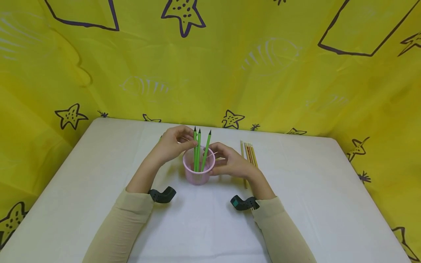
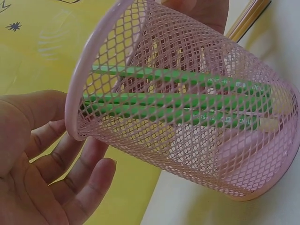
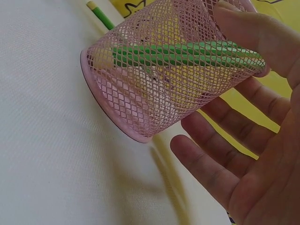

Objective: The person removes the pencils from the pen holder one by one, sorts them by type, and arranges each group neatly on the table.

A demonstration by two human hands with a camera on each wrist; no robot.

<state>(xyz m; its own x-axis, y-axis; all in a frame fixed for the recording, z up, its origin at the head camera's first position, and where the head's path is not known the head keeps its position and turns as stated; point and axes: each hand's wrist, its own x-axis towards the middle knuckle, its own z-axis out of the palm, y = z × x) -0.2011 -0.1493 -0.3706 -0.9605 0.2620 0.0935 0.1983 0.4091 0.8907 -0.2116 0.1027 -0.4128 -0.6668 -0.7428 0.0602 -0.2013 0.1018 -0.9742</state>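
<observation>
- On the white tabletop (image 1: 329, 190), near its far edge, you have the mesh cup in the middle, between your two hands.
- Your right hand (image 1: 231, 162) holds the cup near the rim: thumb on the wall at the near side, forefinger at the far side, the other fingers spread and apart from the mesh.
- Your left hand (image 1: 171, 144) is at the opposite side, fingers loosely bent, with the thumb beside the pencils above the rim. Whether these fingers pinch a pencil or only touch, I cannot tell.
- The pink cup (image 1: 192, 178) stands upright. I judge it light and rather stiff, so it may tip or slide when you push the rim sideways. Hold it softly by the wall just under the rim; a strong squeeze could bend the mesh.
- Three green pencils (image 1: 206, 151) stand inside, points up. They should be light, rigid and smooth, able to roll between your fingers. Better to take each by the shaft above the rim.
- Yellow pencils (image 1: 250, 153) lie to the right, and one loose green pencil (image 3: 104, 18) lies beyond the cup; to lift one, pinch around its middle.
- The dark sharpened points seem the most fragile part: please do not press there.
</observation>
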